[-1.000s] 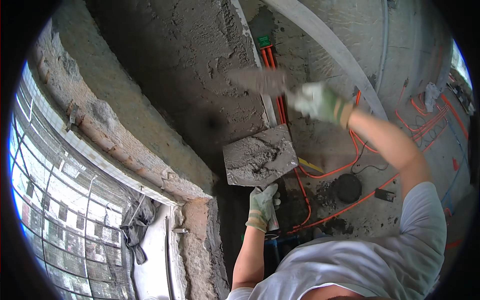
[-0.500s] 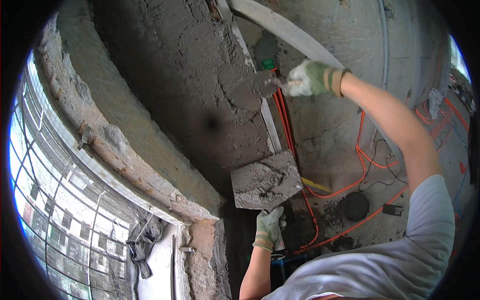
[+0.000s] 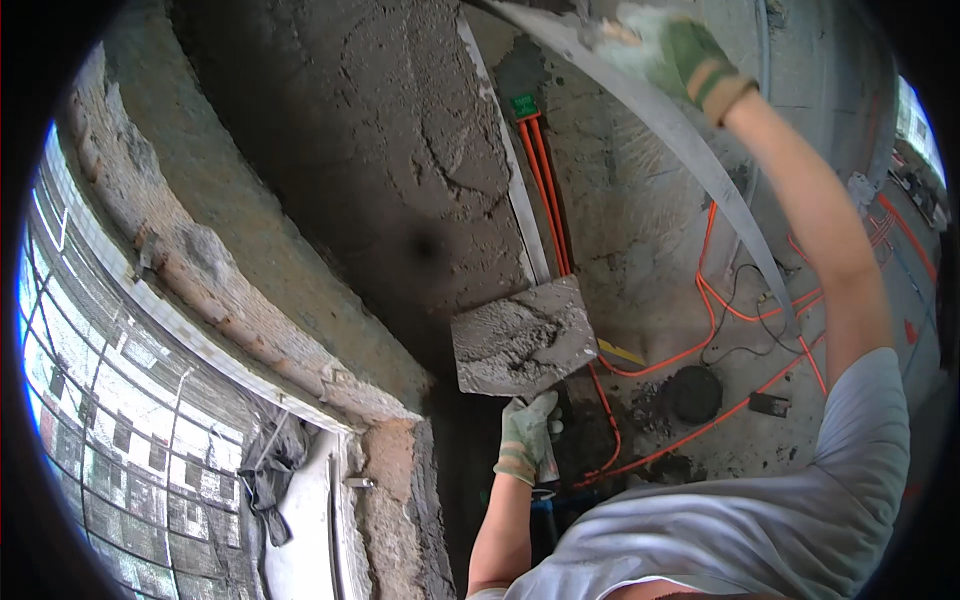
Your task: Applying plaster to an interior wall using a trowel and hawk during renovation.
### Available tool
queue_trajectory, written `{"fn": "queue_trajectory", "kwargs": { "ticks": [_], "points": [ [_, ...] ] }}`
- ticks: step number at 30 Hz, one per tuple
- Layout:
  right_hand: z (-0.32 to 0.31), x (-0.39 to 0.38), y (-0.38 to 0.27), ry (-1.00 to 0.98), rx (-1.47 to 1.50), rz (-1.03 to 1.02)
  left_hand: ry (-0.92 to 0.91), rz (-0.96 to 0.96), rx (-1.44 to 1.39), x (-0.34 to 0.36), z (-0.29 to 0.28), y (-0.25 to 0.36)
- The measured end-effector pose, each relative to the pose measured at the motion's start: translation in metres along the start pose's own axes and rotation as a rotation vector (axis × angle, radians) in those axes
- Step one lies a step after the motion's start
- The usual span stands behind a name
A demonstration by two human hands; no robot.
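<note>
My left hand (image 3: 526, 432), in a green and white work glove, grips the handle under a plasterer's hawk (image 3: 468, 372). A rough heap of wet grey mortar (image 3: 520, 338) lies on the square board. Up at the top right, my gloved right hand (image 3: 668, 55) is closed round the handle of a trowel (image 3: 612, 36); its blade is smeared by motion and hard to make out. Wet mortar coats the wall (image 3: 400, 110) left of a pale straight strip (image 3: 505, 150). The right hand is away from this coat, over a long pale curved strip (image 3: 680, 140).
Orange conduits (image 3: 545, 195) run down from a green box (image 3: 524, 106) and across the floor. A dark round mortar patch or bucket (image 3: 694, 394) sits at lower right. At left are a rough ledge (image 3: 240, 220) and a window with a grid (image 3: 110, 400). Black cloth (image 3: 275, 470) hangs there.
My right hand has swung up and right with the trowel, off the mortared wall. The mortar there looks more spread. The hawk in my left hand has shifted slightly up and left in view.
</note>
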State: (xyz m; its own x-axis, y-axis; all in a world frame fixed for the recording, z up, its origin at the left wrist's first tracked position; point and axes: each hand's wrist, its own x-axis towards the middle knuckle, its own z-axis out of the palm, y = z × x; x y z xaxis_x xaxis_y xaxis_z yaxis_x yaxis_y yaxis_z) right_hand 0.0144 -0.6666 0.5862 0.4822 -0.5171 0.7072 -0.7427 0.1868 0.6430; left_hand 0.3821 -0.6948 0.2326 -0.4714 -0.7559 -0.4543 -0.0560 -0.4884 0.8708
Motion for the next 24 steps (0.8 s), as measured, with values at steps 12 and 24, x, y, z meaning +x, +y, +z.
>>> {"fn": "queue_trajectory", "kwargs": {
  "ticks": [12, 24],
  "points": [
    [0.035, -0.091, -0.108, -1.223, 1.418, 0.969, 0.013, -0.032, 0.027, -0.004, 0.004, -0.005],
    [0.009, -0.018, -0.02, -0.373, 1.208, 0.6, 0.063, -0.022, -0.049, -0.012, 0.02, -0.012]
  ]
}}
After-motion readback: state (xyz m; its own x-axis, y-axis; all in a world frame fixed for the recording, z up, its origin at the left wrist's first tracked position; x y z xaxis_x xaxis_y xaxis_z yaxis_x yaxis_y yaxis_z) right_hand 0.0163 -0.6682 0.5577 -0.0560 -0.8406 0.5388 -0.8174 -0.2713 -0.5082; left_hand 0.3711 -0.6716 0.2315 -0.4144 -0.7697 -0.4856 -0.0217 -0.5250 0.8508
